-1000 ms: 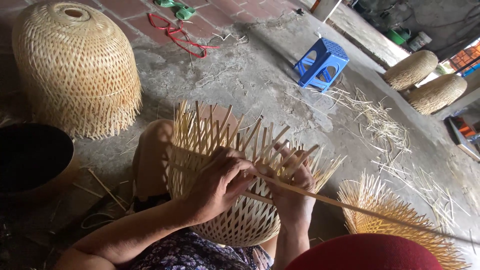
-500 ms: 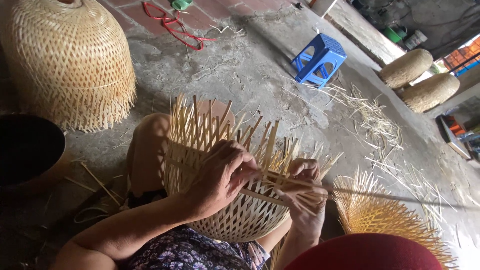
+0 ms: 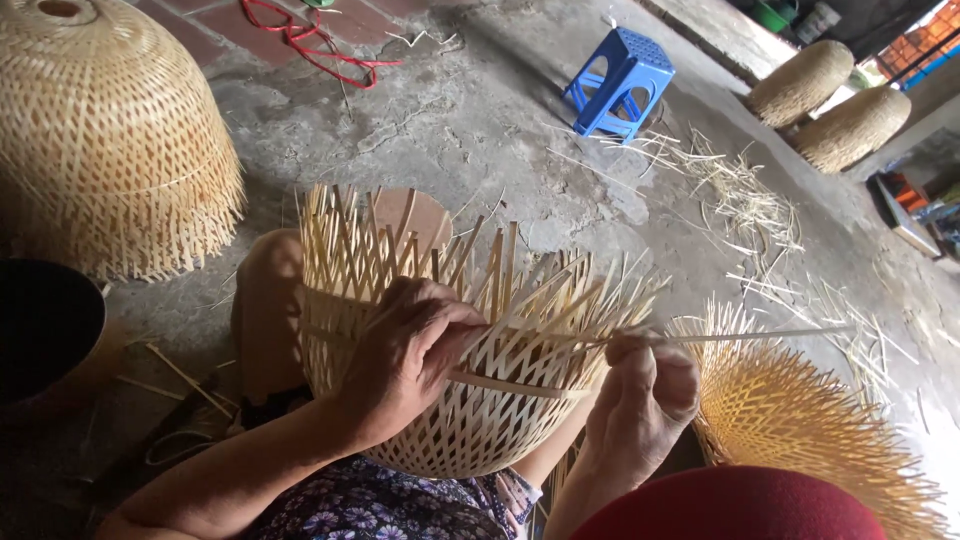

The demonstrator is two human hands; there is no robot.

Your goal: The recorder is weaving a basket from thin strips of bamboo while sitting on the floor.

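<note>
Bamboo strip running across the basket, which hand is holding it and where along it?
The right hand pinches the bamboo strip partway along; the left hand presses it against the half-woven basket.

Basket sits between two hands; dome lies far left, stool beyond, fan right.

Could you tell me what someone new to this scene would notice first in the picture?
At centre, an unfinished bamboo basket with loose upright strips rests on the person's lap; the left hand presses its rim while the right hand pinches a long thin strip. A large finished basket sits upside down at upper left, and a blue plastic stool stands on the concrete floor beyond.
</note>
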